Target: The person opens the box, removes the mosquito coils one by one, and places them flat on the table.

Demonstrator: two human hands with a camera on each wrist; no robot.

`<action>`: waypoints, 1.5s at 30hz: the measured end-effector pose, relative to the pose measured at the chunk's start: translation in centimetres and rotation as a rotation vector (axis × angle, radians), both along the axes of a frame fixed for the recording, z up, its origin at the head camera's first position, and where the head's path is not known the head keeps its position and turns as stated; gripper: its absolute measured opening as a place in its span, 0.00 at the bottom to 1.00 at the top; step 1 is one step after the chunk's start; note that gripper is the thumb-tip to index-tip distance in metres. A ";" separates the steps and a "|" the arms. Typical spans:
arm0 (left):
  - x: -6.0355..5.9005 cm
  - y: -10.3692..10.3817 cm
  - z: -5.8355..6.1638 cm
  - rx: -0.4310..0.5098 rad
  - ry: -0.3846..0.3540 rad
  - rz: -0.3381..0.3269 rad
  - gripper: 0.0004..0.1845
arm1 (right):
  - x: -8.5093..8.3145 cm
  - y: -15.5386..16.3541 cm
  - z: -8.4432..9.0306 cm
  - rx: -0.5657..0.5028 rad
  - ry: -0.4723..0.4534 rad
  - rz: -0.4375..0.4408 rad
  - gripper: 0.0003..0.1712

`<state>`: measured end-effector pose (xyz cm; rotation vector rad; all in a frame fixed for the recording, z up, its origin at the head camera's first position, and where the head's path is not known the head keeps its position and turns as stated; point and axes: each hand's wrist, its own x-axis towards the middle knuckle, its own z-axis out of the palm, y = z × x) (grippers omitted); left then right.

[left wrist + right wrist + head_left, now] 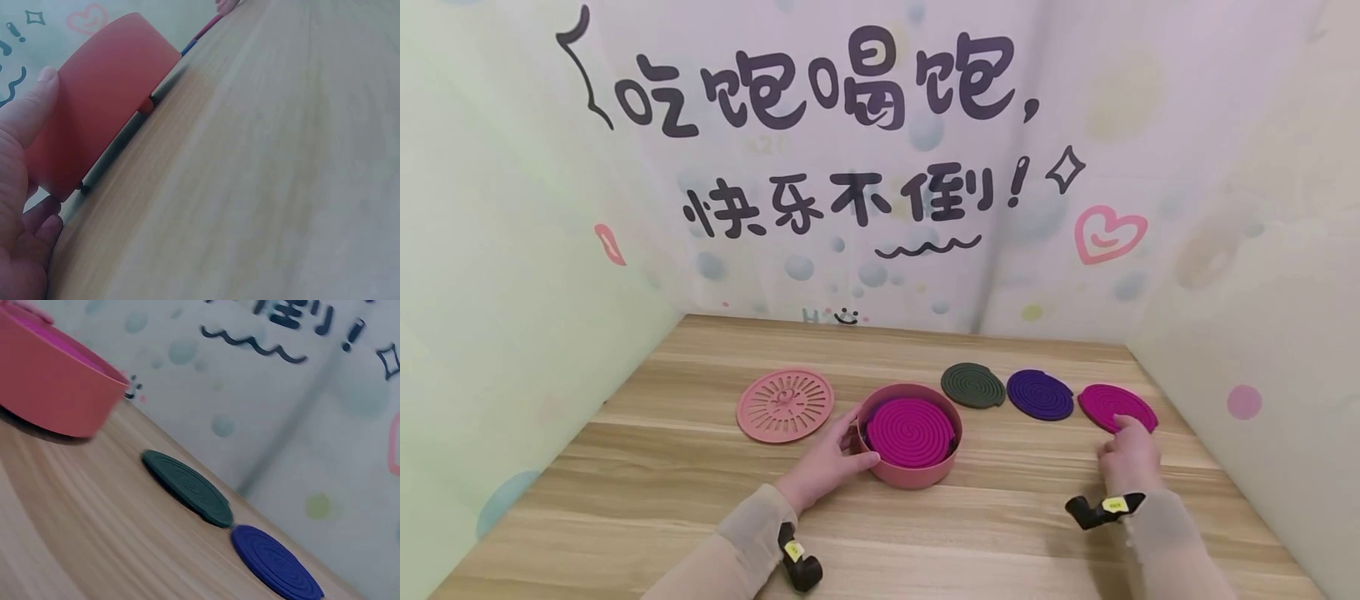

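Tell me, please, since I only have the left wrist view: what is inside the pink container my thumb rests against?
Observer: A magenta spiral coil lies in the pink container.
Operator: Where is the right hand?
Observer: The right hand touches another magenta coil flat on the table.
Operator: Is the lid nearby?
Observer: A slotted pink lid lies left of the container, apart from the left hand.
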<state>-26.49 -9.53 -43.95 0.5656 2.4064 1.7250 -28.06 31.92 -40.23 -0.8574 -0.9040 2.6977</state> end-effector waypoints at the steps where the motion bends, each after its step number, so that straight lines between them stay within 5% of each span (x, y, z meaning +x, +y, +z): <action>1: 0.0 0.0 0.0 0.002 0.001 -0.002 0.43 | -0.1 -0.7 0.0 0.012 0.000 0.013 0.13; 4: 0.0 0.0 0.0 0.007 0.002 -0.005 0.43 | -0.1 -2.7 -0.1 0.195 -0.031 0.102 0.07; 8: 0.0 0.0 -0.1 0.006 0.002 -0.003 0.43 | -0.1 -5.2 -0.3 0.444 -0.014 0.303 0.36; 13: -0.1 0.0 -0.3 0.029 0.013 -0.026 0.43 | -0.5 -7.8 -0.2 0.567 0.119 0.391 0.39; 27: -0.1 0.0 -0.3 0.026 0.014 -0.031 0.43 | -1.4 -14.0 -0.2 0.677 0.323 0.548 0.29; 45: 0.0 -0.1 -0.3 0.045 0.009 -0.045 0.42 | -3.2 -18.1 0.3 0.906 0.271 0.646 0.28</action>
